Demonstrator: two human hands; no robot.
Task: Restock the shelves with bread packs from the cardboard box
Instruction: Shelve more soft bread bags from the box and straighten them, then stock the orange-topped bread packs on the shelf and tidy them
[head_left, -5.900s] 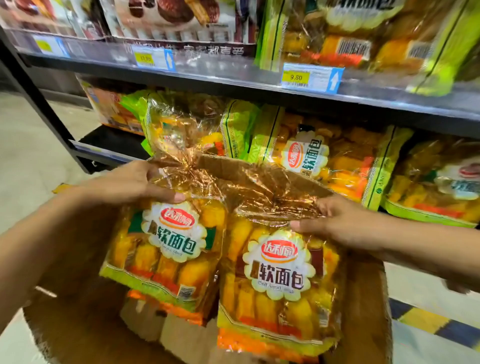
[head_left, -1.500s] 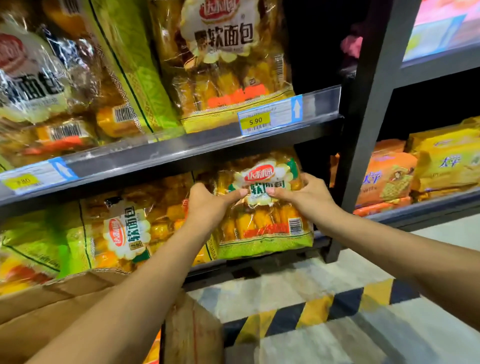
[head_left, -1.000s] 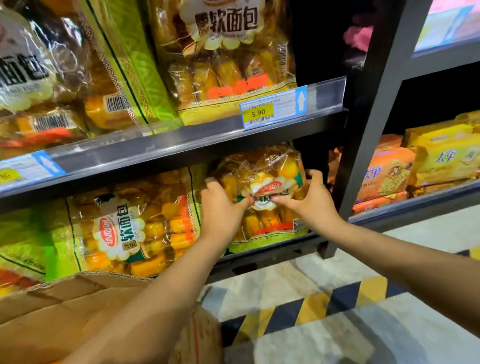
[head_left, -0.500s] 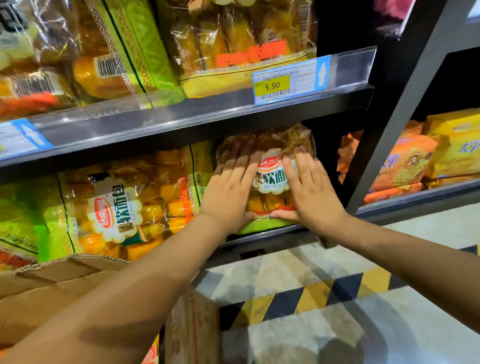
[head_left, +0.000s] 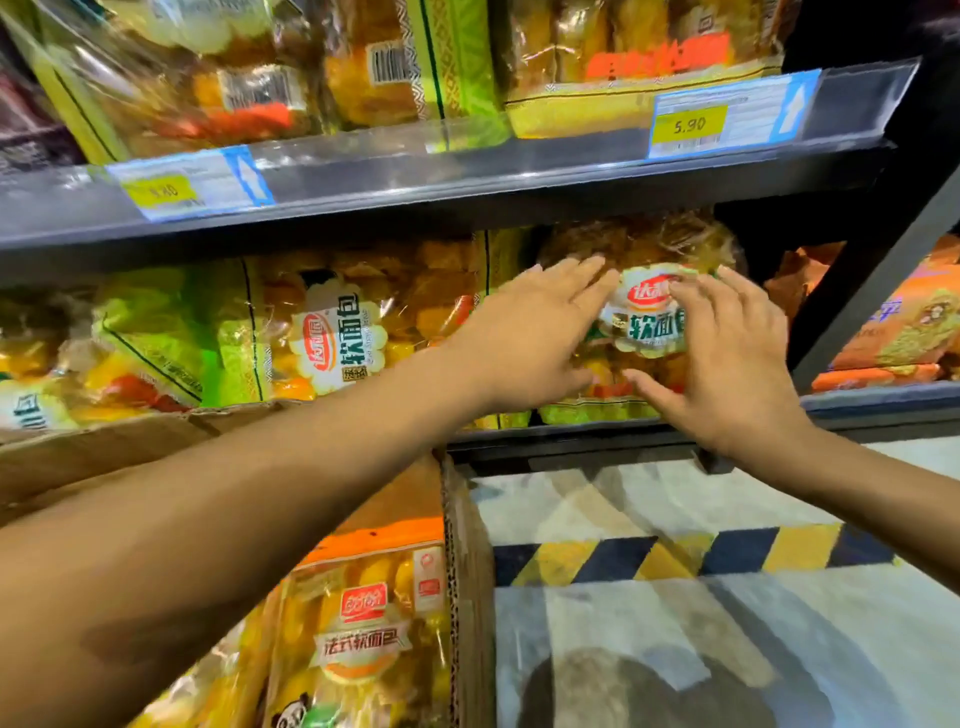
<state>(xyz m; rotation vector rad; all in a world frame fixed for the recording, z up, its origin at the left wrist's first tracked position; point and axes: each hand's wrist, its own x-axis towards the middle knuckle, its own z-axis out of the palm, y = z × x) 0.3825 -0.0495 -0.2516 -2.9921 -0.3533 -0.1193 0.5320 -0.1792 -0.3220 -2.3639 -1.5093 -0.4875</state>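
A bread pack (head_left: 647, 317) with a white and red label stands upright at the right end of the lower shelf (head_left: 597, 439). My left hand (head_left: 535, 332) lies flat against its left side, fingers straight. My right hand (head_left: 727, 364) touches its right front with spread, straight fingers. The cardboard box (head_left: 470, 571) is at the bottom left under my left arm. More bread packs (head_left: 363, 639) lie inside the box.
Other bread packs (head_left: 332, 343) fill the lower shelf to the left. The upper shelf (head_left: 467, 171) carries more packs and a 5.90 price tag (head_left: 688, 124). A black upright post (head_left: 878, 291) borders the shelf on the right, with orange biscuit packs (head_left: 904, 332) beyond. Striped floor tape (head_left: 675, 558) crosses below.
The pack went from both hands' grip onto the lower shelf's right end. Since half a second ago, my hands have spread slightly on its front, and the view has dropped to show packs in the box.
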